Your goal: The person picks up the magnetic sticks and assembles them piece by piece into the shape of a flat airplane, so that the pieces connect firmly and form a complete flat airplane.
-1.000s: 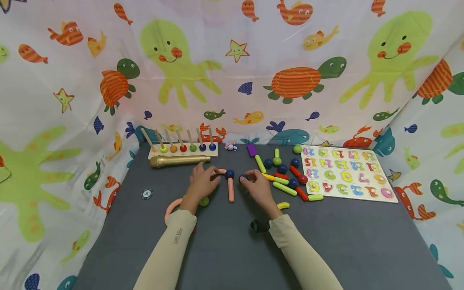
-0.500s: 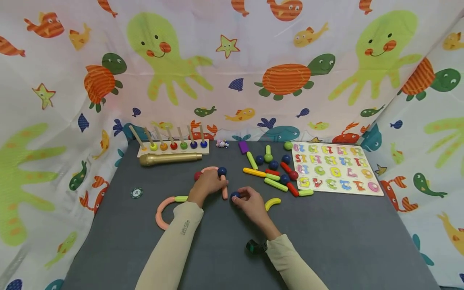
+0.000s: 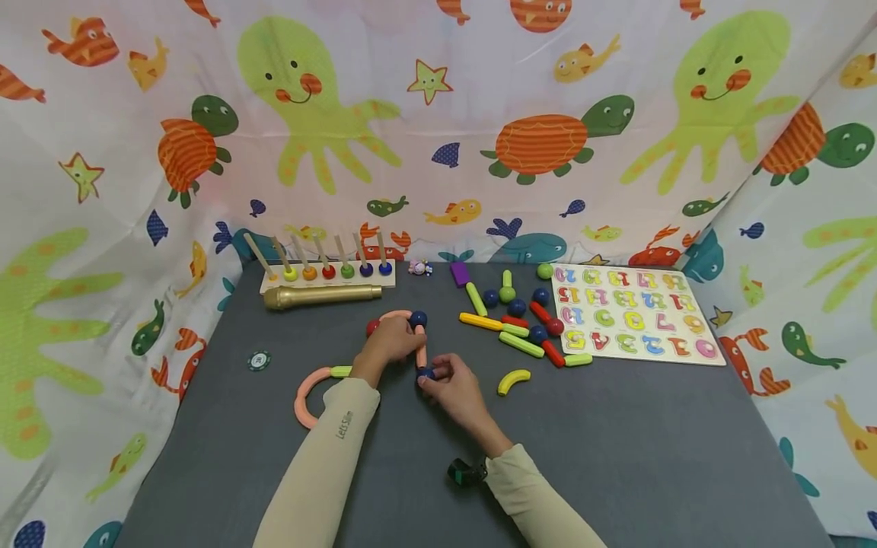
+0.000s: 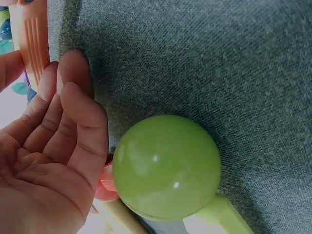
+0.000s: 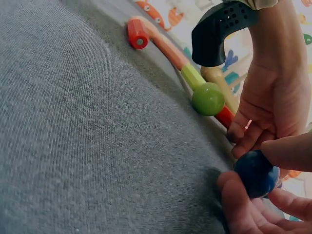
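Note:
In the head view my left hand (image 3: 389,340) pinches a straight salmon-pink stick (image 3: 421,350) between thumb and fingers. One dark blue ball (image 3: 418,319) sits at the stick's far end, where a curved pink piece and a red ball (image 3: 372,327) adjoin it. My right hand (image 3: 457,390) pinches another dark blue ball (image 5: 254,173) at the stick's near end; whether it is fully joined I cannot tell. Below my left palm, a green ball (image 4: 165,168) lies close, hidden from the head view by the arm.
Left of the left forearm lies a curved pink piece (image 3: 303,396). Loose sticks and balls, a yellow curved piece (image 3: 514,381) and a number board (image 3: 637,316) lie right. Behind stand a peg board (image 3: 327,277) and a gold microphone (image 3: 322,297); a poker chip (image 3: 259,360) lies left.
My right hand has carried its blue ball leftward to the near end of the pink stick. My left hand has moved from the curved piece onto the stick. The head view has shifted.

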The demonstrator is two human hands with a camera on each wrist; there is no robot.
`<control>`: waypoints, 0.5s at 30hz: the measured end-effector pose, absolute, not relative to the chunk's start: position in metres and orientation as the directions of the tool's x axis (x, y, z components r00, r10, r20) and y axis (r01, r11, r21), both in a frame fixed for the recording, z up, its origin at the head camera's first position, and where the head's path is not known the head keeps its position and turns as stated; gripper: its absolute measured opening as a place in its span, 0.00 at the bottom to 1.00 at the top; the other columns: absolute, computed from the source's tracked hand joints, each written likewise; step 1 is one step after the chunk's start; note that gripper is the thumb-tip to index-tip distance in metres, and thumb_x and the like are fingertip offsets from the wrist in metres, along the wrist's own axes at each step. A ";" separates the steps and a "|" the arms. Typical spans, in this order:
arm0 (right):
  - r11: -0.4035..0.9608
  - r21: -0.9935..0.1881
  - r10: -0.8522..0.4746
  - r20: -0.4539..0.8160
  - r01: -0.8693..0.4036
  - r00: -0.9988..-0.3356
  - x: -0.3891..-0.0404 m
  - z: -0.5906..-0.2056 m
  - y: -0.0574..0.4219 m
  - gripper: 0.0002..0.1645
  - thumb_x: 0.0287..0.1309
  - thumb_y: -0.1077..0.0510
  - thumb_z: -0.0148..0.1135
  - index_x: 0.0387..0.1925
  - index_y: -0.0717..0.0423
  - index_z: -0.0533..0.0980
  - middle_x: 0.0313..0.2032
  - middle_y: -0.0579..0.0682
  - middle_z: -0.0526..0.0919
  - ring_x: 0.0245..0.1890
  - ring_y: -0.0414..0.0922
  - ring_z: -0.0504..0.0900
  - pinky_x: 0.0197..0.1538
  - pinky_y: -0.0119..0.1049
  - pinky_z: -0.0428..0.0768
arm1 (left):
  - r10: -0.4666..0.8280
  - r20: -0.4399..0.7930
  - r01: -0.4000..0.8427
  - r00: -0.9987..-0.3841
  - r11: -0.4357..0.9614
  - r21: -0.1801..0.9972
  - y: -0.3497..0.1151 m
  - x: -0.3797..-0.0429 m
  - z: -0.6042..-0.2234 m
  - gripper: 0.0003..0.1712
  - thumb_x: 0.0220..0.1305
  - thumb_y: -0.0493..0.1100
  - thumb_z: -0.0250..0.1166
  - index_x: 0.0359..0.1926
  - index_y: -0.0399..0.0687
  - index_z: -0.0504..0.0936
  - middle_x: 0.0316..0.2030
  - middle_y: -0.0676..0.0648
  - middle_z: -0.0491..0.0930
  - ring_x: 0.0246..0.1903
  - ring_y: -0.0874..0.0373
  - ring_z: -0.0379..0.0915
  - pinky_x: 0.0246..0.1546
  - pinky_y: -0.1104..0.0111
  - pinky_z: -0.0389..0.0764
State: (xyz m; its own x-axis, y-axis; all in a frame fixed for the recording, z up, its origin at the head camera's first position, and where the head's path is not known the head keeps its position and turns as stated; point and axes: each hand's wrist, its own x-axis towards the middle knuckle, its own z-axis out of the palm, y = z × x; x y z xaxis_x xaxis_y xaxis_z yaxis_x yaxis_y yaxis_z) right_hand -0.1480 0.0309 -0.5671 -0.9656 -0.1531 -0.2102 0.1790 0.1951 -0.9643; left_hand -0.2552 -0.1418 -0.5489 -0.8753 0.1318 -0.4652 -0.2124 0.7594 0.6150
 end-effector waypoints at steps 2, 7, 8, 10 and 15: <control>0.179 -0.967 -0.152 -0.212 0.184 -0.965 -0.149 -0.567 0.029 0.28 0.65 0.62 0.75 0.61 0.66 0.74 0.44 0.57 0.84 0.34 0.47 0.88 0.36 0.42 0.87 | 0.134 -0.477 -0.218 -0.869 0.761 0.611 -0.142 -0.260 -0.556 0.22 0.73 0.53 0.68 0.24 0.45 0.82 0.17 0.46 0.76 0.15 0.55 0.70 0.16 0.66 0.65; 0.182 -0.966 -0.168 -0.213 0.182 -0.963 -0.150 -0.567 0.028 0.27 0.66 0.61 0.75 0.61 0.63 0.74 0.43 0.55 0.84 0.32 0.46 0.88 0.35 0.41 0.86 | 0.139 -0.487 -0.222 -0.862 0.760 0.611 -0.144 -0.265 -0.566 0.22 0.74 0.53 0.68 0.25 0.45 0.83 0.18 0.45 0.78 0.15 0.54 0.71 0.16 0.65 0.66; 0.184 -0.966 -0.170 -0.212 0.180 -0.962 -0.150 -0.568 0.028 0.27 0.66 0.60 0.75 0.61 0.63 0.74 0.43 0.55 0.84 0.32 0.46 0.88 0.35 0.40 0.86 | 0.142 -0.486 -0.222 -0.863 0.756 0.616 -0.145 -0.264 -0.565 0.22 0.74 0.53 0.68 0.25 0.45 0.83 0.18 0.45 0.78 0.15 0.54 0.71 0.16 0.65 0.66; 0.190 -0.966 -0.169 -0.207 0.174 -0.964 -0.149 -0.568 0.028 0.27 0.66 0.60 0.75 0.61 0.63 0.74 0.42 0.55 0.84 0.31 0.45 0.87 0.34 0.40 0.86 | 0.147 -0.481 -0.217 -0.864 0.755 0.619 -0.146 -0.264 -0.566 0.21 0.74 0.53 0.68 0.26 0.45 0.83 0.19 0.45 0.79 0.17 0.53 0.73 0.18 0.65 0.67; 0.210 -0.964 -0.158 -0.197 0.161 -0.968 -0.149 -0.570 0.027 0.27 0.66 0.60 0.75 0.61 0.63 0.74 0.43 0.55 0.83 0.30 0.45 0.86 0.33 0.40 0.85 | 0.183 -0.449 -0.186 -0.875 0.728 0.660 -0.154 -0.267 -0.582 0.22 0.75 0.57 0.67 0.27 0.47 0.83 0.21 0.45 0.80 0.19 0.53 0.75 0.19 0.65 0.70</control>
State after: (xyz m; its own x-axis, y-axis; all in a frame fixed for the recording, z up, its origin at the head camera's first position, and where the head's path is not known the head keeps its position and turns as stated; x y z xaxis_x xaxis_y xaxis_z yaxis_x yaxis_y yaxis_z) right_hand -0.1492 0.0268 -0.5704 -0.9677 -0.1582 -0.1966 0.1614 0.2105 -0.9642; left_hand -0.2672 -0.1537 -0.5817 -0.8746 0.1833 -0.4488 -0.1858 0.7283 0.6595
